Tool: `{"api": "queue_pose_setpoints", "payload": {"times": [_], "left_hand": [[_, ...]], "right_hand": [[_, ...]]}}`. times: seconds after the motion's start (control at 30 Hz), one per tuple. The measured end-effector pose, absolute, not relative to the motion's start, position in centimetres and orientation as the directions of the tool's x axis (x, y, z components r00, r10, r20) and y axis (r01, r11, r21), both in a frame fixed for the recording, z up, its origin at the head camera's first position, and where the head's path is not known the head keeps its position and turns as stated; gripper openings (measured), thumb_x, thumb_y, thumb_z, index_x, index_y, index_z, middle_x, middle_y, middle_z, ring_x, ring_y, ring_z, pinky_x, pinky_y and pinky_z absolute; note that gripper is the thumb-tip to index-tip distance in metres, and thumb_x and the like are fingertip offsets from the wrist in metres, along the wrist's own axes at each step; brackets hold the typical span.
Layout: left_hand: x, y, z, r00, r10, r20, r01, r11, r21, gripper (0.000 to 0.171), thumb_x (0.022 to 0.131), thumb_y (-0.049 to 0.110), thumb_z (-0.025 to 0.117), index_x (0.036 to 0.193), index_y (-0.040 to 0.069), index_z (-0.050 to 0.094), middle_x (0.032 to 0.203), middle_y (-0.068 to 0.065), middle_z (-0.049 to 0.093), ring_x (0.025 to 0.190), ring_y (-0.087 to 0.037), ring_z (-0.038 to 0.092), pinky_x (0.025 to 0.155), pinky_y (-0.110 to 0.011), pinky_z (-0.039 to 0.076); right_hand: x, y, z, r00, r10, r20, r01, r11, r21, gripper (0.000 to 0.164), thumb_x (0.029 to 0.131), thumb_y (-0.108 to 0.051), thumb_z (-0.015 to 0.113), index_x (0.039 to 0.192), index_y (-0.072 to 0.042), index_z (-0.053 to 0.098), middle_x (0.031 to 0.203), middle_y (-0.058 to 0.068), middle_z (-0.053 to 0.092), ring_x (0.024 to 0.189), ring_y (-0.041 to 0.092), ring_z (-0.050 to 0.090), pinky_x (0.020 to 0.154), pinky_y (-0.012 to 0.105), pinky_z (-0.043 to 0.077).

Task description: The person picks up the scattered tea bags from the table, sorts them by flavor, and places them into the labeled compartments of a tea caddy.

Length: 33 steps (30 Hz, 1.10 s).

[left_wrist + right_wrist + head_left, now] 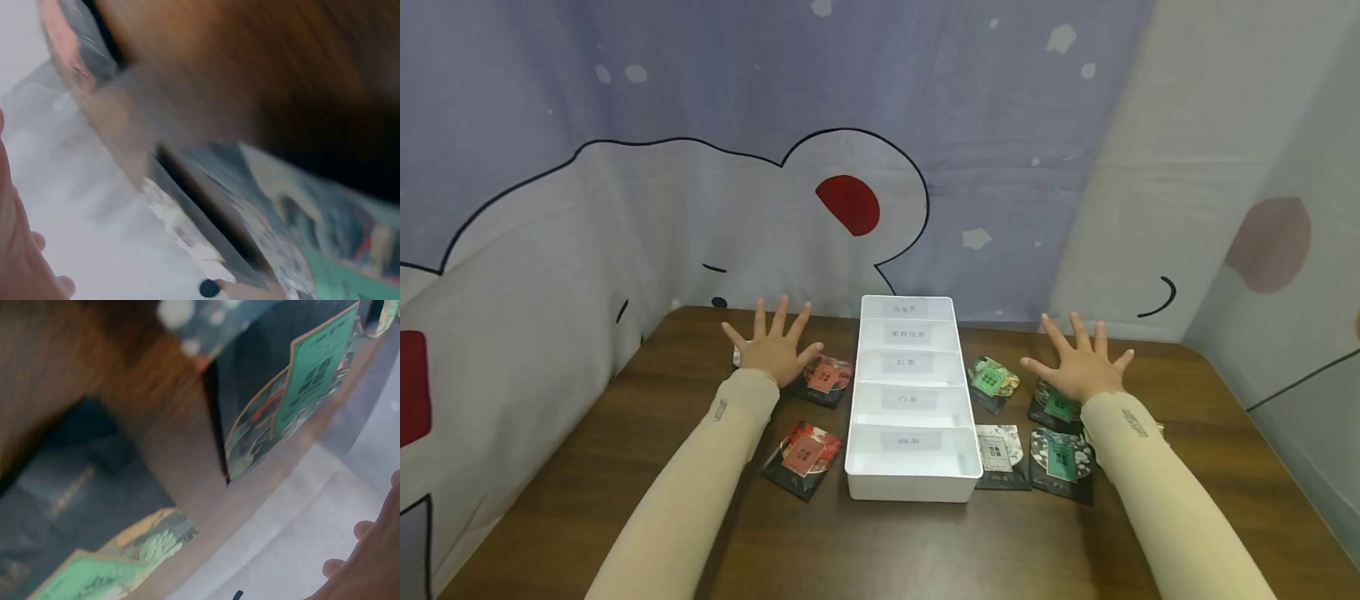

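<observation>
My left hand (773,350) is raised with its fingers spread, holding nothing, left of a white divided box (913,488). Close by are a red-labelled tea sachet (824,379) and, nearer the front, another red tea sachet (805,457). My right hand (1084,368) has its fingers spread too and grips nothing. Partly behind its wrist lies a green-labelled tea sachet (1057,407), with a teal-labelled tea sachet (1062,465) in front. Beside the box are a bright green tea sachet (992,382) and a white-and-black tea sachet (1002,457). Whether either hand touches the table cannot be told.
The box's several compartments carry printed paper labels and show no sachets inside. Everything stands on a brown wooden table (880,554). A patterned curtain (1000,167) hangs behind it. In the left wrist view, a pale sachet (187,231) lies near the table's edge.
</observation>
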<state>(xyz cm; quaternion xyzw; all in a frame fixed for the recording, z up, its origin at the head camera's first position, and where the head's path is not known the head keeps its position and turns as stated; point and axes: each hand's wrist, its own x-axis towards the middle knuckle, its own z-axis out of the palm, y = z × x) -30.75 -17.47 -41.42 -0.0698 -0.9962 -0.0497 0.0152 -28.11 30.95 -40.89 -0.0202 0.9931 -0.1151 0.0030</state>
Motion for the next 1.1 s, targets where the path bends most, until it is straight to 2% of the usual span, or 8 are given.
{"api": "queue_pose_setpoints", "payload": {"times": [0.17,0.33,0.5,0.67,0.77,0.9,1.1], "left_hand": [[-29.8,-16.6,-40.5,-0.985,0.165,0.043,0.169,0.979,0.116,0.079,0.103,0.064,0.037,0.165,0.029,0.004,0.170,-0.011,-0.005,0.152,-0.045,-0.014,0.101,-0.085,-0.015],[-28.5,-16.1,-39.8,-0.976,0.193,0.101,0.206,0.969,0.138,0.078,0.103,0.062,0.041,0.165,0.027,0.007,0.170,-0.012,-0.002,0.153,-0.045,-0.009,0.105,-0.084,-0.011],[-26.8,-15.5,-39.1,-0.954,0.247,0.169,0.275,0.947,0.166,0.077,0.103,0.058,0.046,0.165,0.025,0.014,0.170,-0.013,0.005,0.154,-0.044,-0.002,0.109,-0.082,-0.004],[-25.4,-14.7,-39.1,-0.914,0.326,0.240,0.364,0.922,0.133,0.076,0.102,0.056,0.051,0.164,0.022,0.022,0.169,-0.012,0.017,0.155,-0.039,0.009,0.112,-0.080,0.003],[-24.6,-14.3,-39.3,-0.896,0.357,0.266,0.397,0.910,0.116,0.074,0.102,0.054,0.052,0.162,0.020,0.028,0.168,-0.010,0.022,0.155,-0.036,0.014,0.115,-0.077,0.007],[-23.5,-14.0,-39.7,-0.879,0.390,0.272,0.433,0.894,0.117,0.069,0.103,0.053,0.050,0.162,0.021,0.030,0.167,-0.008,0.025,0.155,-0.032,0.018,0.117,-0.073,0.008],[-22.3,-13.6,-40.2,-0.868,0.425,0.255,0.463,0.880,0.107,0.065,0.105,0.051,0.046,0.161,0.020,0.032,0.167,-0.007,0.026,0.154,-0.031,0.019,0.118,-0.071,0.012]], "right_hand": [[-27.9,31.0,-40.9,-0.998,-0.056,0.013,-0.057,0.968,-0.244,0.096,0.093,-0.076,0.046,0.165,-0.028,0.004,0.168,0.023,-0.008,0.146,0.059,-0.014,0.096,0.089,-0.014],[-27.3,30.2,-40.4,-0.995,-0.086,0.051,-0.097,0.953,-0.286,0.095,0.094,-0.072,0.049,0.165,-0.023,0.009,0.168,0.023,-0.003,0.147,0.059,-0.007,0.101,0.088,-0.004],[-26.7,29.3,-40.0,-0.991,-0.110,0.075,-0.131,0.919,-0.373,0.088,0.099,-0.055,0.058,0.163,-0.008,0.018,0.164,0.030,0.009,0.146,0.059,0.008,0.108,0.082,0.016],[-26.4,28.8,-40.2,-0.990,-0.106,0.097,-0.140,0.869,-0.475,0.074,0.101,-0.036,0.063,0.155,0.004,0.031,0.151,0.038,0.028,0.137,0.057,0.031,0.106,0.074,0.033],[-26.3,28.6,-40.3,-0.987,-0.104,0.120,-0.152,0.841,-0.520,0.065,0.100,-0.026,0.064,0.149,0.008,0.038,0.145,0.037,0.039,0.130,0.055,0.041,0.105,0.070,0.038],[-26.5,28.4,-40.5,-0.988,-0.099,0.122,-0.151,0.809,-0.568,0.056,0.098,-0.019,0.065,0.144,0.008,0.045,0.138,0.035,0.050,0.121,0.050,0.052,0.097,0.064,0.047],[-26.9,27.8,-40.7,-0.995,-0.094,0.047,-0.101,0.753,-0.650,0.050,0.099,-0.017,0.065,0.138,0.010,0.051,0.129,0.033,0.059,0.115,0.046,0.060,0.092,0.057,0.054]]}}
